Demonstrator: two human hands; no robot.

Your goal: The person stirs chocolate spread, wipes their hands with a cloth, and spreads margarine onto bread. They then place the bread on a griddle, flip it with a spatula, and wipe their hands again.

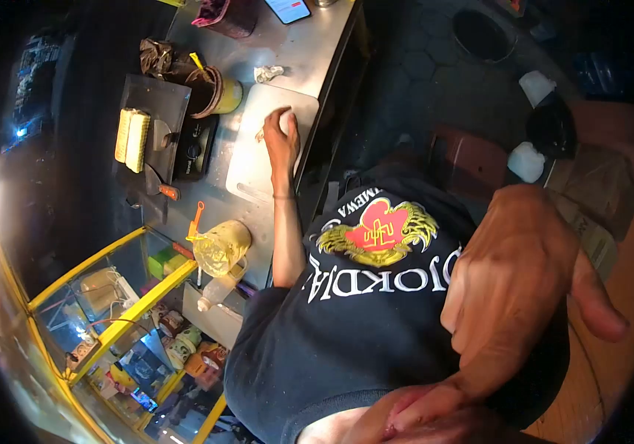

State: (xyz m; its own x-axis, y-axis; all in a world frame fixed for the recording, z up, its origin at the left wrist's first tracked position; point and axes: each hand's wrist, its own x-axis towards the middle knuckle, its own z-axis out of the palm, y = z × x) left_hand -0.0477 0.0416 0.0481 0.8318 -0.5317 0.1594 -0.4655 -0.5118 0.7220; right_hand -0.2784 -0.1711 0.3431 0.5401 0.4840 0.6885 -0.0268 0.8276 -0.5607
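Note:
My left hand [281, 144] rests on a white cutting board [245, 166] with its fingers curled. A small pale brownish scrap [260, 136] shows beside the fingers; what lies under them is hidden. Close to the camera is my right hand [520, 266], its thumb out and its index finger stretched toward the skin at the bottom edge of the view. The other fingers of that hand are bent, and nothing shows in it. Just beyond the board lies a crumpled whitish piece [268, 73].
Left of the board, two yellow oblong pieces [132, 140] lie on a dark griddle [161, 96] near an orange-handled scraper [167, 192]. A brown-smeared tub [229, 95], a yellowish tub [222, 248], a phone [288, 9] and a yellow-framed glass case [87, 263] stand around the metal counter [309, 44].

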